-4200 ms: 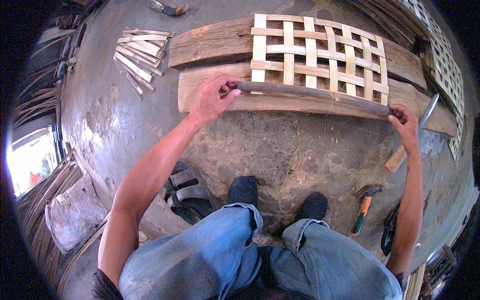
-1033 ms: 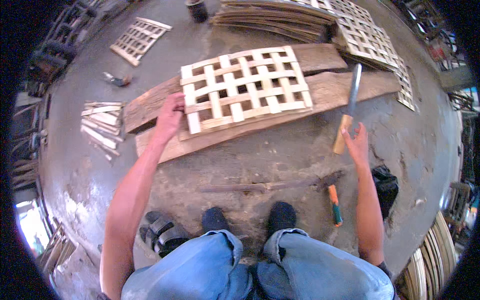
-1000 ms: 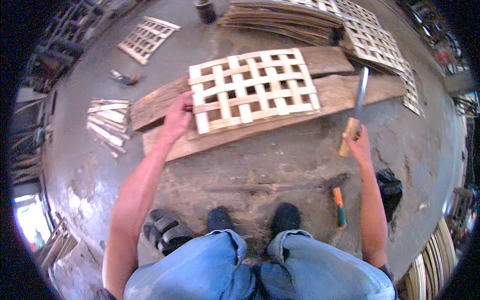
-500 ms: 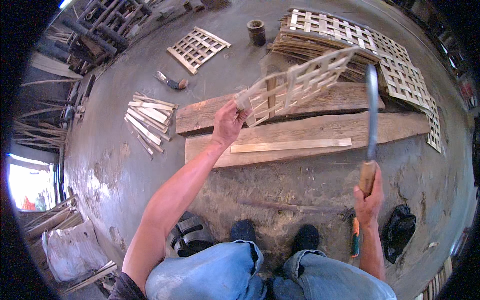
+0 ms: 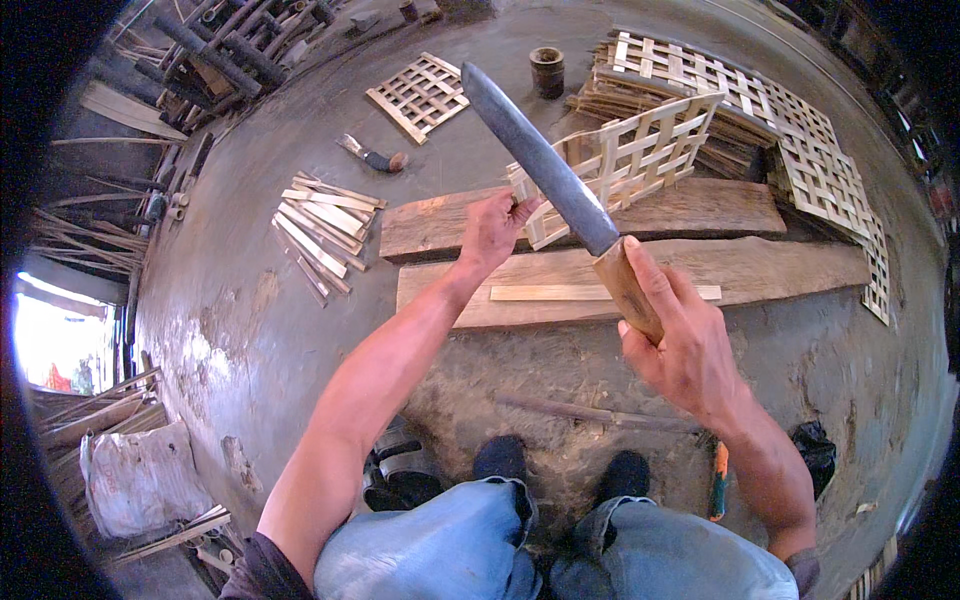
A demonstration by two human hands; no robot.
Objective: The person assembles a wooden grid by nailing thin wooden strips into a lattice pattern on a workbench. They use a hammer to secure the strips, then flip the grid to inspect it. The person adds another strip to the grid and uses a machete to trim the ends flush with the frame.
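Observation:
My left hand (image 5: 492,232) is closed on the left edge of a woven slat lattice panel (image 5: 608,155), which stands tilted on edge over the rear wooden plank (image 5: 435,222). In my right hand (image 5: 680,335) is a machete (image 5: 550,170), gripped by its wooden handle with the thumb side up. Its long grey blade points up and to the left, crossing in front of the panel and hiding part of it. Below, a single pale slat (image 5: 545,293) lies along the front plank (image 5: 790,268).
Loose slats (image 5: 325,222) fan out at left, with another lattice panel (image 5: 420,97) behind. A stack of panels (image 5: 700,75) fills the back right, beside a dark cylindrical pot (image 5: 547,72). Near my feet lie sandals (image 5: 405,470), a long stick (image 5: 600,412) and a black bag (image 5: 815,455).
The machete has swung from upright at the right to the middle, its blade now slanting up-left across the panel. My left hand keeps its hold on the panel. The whole view has shifted slightly.

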